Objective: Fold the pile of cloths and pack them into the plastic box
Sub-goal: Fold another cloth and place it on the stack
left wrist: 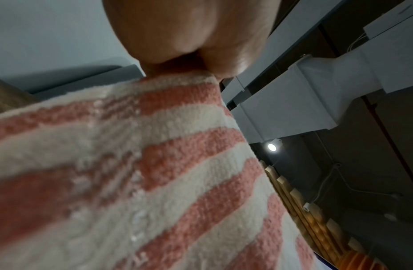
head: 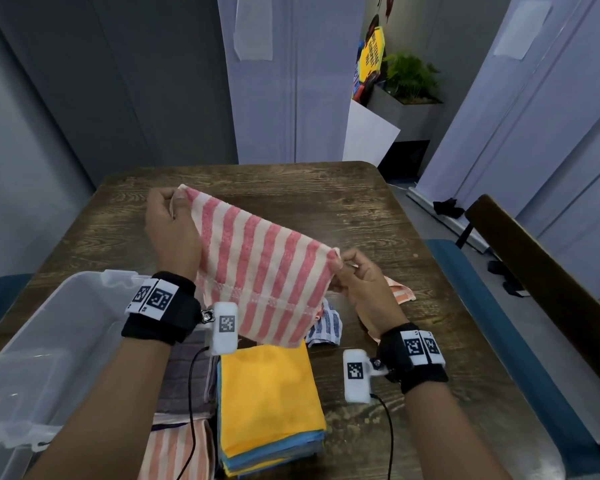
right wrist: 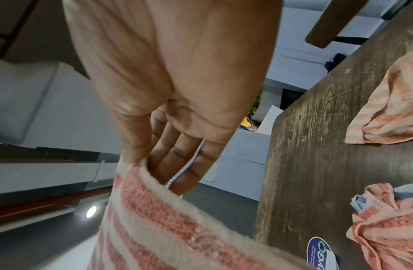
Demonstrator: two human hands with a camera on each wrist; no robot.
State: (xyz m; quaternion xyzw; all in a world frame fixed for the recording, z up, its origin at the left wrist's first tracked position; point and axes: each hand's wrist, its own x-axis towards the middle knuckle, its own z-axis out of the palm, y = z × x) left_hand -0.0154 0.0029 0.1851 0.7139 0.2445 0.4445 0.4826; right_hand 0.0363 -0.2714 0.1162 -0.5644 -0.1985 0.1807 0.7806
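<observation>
My left hand (head: 168,220) and right hand (head: 361,275) each pinch a top corner of the striped cloth (head: 260,271), and the right pinch seems shallow, so it could slip and fold crooked.

The clear plastic box (head: 32,341) sits on the near left of the dark wooden table (head: 291,188). Right of it lies the folded grey cloth (head: 184,386), then the stack of folded yellow and blue cloths (head: 267,393). Behind the stack lies the crumpled blue-striped cloth (head: 326,327). Above them hangs the pink-and-white striped towel (head: 257,271), between the left hand (head: 168,223) and the right hand (head: 364,282).
</observation>
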